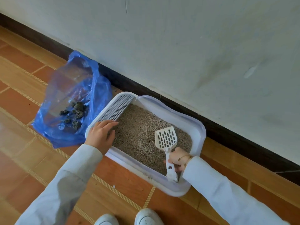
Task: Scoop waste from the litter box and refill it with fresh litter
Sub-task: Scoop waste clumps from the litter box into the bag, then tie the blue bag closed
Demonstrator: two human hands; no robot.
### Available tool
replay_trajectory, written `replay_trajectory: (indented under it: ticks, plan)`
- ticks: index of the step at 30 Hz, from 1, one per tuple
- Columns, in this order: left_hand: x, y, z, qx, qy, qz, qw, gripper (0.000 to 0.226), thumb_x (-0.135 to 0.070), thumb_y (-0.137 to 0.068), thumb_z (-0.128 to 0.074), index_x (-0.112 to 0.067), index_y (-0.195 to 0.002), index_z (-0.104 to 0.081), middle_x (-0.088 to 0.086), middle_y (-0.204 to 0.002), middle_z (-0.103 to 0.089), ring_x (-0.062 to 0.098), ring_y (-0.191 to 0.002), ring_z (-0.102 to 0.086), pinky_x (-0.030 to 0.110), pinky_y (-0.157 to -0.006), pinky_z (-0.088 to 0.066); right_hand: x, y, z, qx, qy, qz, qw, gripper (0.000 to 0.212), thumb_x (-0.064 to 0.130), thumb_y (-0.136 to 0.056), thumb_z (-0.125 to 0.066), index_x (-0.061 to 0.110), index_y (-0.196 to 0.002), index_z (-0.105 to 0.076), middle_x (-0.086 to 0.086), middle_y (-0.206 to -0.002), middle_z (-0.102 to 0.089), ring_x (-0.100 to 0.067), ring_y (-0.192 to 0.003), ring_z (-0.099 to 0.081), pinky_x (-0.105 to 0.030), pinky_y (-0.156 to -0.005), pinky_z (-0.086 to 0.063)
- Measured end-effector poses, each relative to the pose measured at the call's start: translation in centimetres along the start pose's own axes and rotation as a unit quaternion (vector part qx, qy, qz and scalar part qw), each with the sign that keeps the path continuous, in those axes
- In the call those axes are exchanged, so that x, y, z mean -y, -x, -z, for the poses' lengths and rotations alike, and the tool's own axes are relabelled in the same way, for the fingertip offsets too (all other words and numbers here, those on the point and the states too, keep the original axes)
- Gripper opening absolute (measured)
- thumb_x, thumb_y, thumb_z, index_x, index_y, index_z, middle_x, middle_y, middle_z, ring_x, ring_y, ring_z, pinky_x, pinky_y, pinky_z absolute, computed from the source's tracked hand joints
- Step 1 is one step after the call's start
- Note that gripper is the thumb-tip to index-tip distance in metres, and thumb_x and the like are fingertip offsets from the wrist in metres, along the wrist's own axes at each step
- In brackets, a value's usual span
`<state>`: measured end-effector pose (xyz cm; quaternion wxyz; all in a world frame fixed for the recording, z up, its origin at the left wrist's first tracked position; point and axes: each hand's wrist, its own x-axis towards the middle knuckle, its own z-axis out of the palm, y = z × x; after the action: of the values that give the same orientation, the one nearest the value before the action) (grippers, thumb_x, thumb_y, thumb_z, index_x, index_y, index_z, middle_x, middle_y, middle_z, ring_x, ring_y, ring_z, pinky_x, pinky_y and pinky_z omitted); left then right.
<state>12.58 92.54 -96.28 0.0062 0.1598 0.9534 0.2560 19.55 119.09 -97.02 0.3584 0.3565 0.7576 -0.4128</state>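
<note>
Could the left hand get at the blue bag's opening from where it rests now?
Probably yes. The left hand rests on the litter box rim at the corner nearest the blue bag, which lies right beside it with its mouth open. Nothing lies between them, and the hand holds nothing.

pale scuffed wall (178,38), dark skirting board (227,132), orange tiled floor (19,101)

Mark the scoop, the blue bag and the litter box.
scoop (165,137), head view, slotted blade.
blue bag (95,88), head view, right side wall.
litter box (198,130), head view, bare far-right rim.
</note>
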Motion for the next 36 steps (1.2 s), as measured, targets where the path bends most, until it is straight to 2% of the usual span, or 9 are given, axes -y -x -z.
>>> replay_trajectory:
  ticks: [3, 6, 8, 9, 12, 19, 24, 32, 36]
  plan:
    - [0.0, 0.1, -0.1, 0.001, -0.003, 0.002, 1.0, 0.031, -0.004, -0.087, -0.056, -0.012, -0.115, -0.066, 0.01, -0.115, -0.066, 0.034, -0.108, -0.057, 0.051, -0.094, -0.044, 0.1, 0.0, -0.2, -0.008, 0.049, -0.002, 0.999, 0.025, 0.004, -0.092, -0.049, 0.013, -0.07, -0.043, -0.012, -0.094, -0.049, -0.024, -0.086, -0.052, -0.037, -0.086, -0.051]
    - [0.0, 0.2, 0.1, 0.008, 0.0, 0.004, 1.0, 0.031, -0.006, -0.089, -0.055, -0.013, -0.118, -0.064, 0.008, -0.117, -0.064, 0.032, -0.11, -0.055, 0.05, -0.096, -0.044, 0.9, 0.5, -0.3, -0.012, 0.107, 0.007, 0.994, 0.033, 0.008, -0.092, -0.049, 0.014, -0.063, -0.035, -0.003, -0.071, -0.041, -0.017, -0.067, -0.046, -0.023, -0.06, -0.04]
    - [0.1, 0.3, 0.4, 0.007, 0.002, 0.013, 1.0, 0.032, -0.008, -0.09, -0.054, -0.014, -0.12, -0.063, 0.006, -0.119, -0.063, 0.03, -0.112, -0.054, 0.048, -0.096, -0.043, 2.1, 1.0, -0.2, -0.028, 0.125, 0.039, 0.991, 0.024, 0.009, -0.092, -0.051, 0.01, -0.07, -0.041, -0.004, -0.072, -0.043, -0.014, -0.062, -0.044, -0.023, -0.057, -0.038]
    - [0.1, 0.4, 0.6, 0.006, 0.0, 0.018, 1.0, 0.032, -0.009, -0.09, -0.054, -0.015, -0.12, -0.063, 0.005, -0.12, -0.063, 0.03, -0.113, -0.053, 0.048, -0.095, -0.043, 3.0, 1.4, -0.1, -0.03, 0.124, 0.073, 0.989, 0.011, 0.01, -0.091, -0.052, 0.005, -0.082, -0.049, -0.007, -0.082, -0.051, -0.017, -0.073, -0.053, -0.027, -0.065, -0.043]
    - [0.6, 0.6, 1.5, 0.004, -0.01, 0.037, 0.999, 0.033, -0.012, -0.092, -0.053, -0.017, -0.123, -0.061, 0.003, -0.124, -0.061, 0.029, -0.116, -0.051, 0.048, -0.094, -0.043, 6.7, 2.5, -0.4, -0.07, 0.088, 0.214, 0.97, 0.031, 0.016, -0.093, -0.055, 0.007, -0.123, -0.055, -0.007, -0.119, -0.06, -0.02, -0.112, -0.057, -0.029, -0.093, -0.045]
    - [4.0, 1.2, 4.4, -0.051, -0.076, 0.13, 0.987, 0.034, -0.018, -0.092, -0.052, -0.02, -0.125, -0.059, 0.0, -0.129, -0.058, 0.028, -0.12, -0.047, 0.046, -0.094, -0.039, 18.3, 1.9, -3.3, -0.126, 0.051, 0.455, 0.88, 0.018, 0.02, -0.094, -0.057, 0.014, -0.109, -0.064, -0.001, -0.106, -0.067, -0.007, -0.09, -0.059, -0.003, -0.063, -0.043]
    - [7.7, 2.3, 6.0, -0.104, -0.11, 0.268, 0.951, 0.036, -0.015, -0.087, -0.057, -0.017, -0.122, -0.06, 0.005, -0.129, -0.056, 0.032, -0.122, -0.044, 0.047, -0.095, -0.038, 26.4, -0.4, -5.6, -0.14, 0.058, 0.506, 0.849, 0.025, 0.019, -0.093, -0.059, 0.008, -0.115, -0.062, -0.008, -0.11, -0.067, -0.017, -0.095, -0.062, -0.028, -0.086, -0.051]
    - [10.9, 3.3, 5.8, -0.192, -0.061, 0.405, 0.892, 0.062, -0.029, -0.075, -0.072, -0.005, -0.124, -0.043, 0.017, -0.117, -0.046, 0.037, -0.106, -0.048, 0.047, -0.086, -0.047, 35.5, -4.7, -9.0, -0.166, 0.145, 0.548, 0.807, 0.041, 0.017, -0.091, -0.06, 0.008, -0.13, -0.05, -0.017, -0.129, -0.054, -0.031, -0.12, -0.049, -0.036, -0.103, -0.039]
    - [11.9, 3.3, 5.1, -0.203, 0.006, 0.46, 0.864, 0.05, -0.037, -0.079, -0.068, -0.007, -0.111, -0.043, 0.01, -0.103, -0.052, 0.03, -0.099, -0.052, 0.041, -0.076, -0.046, 38.5, -6.7, -10.2, -0.242, 0.191, 0.548, 0.777, 0.048, 0.019, -0.091, -0.061, 0.008, -0.135, -0.043, -0.019, -0.135, -0.043, -0.032, -0.123, -0.042, -0.036, -0.1, -0.04]
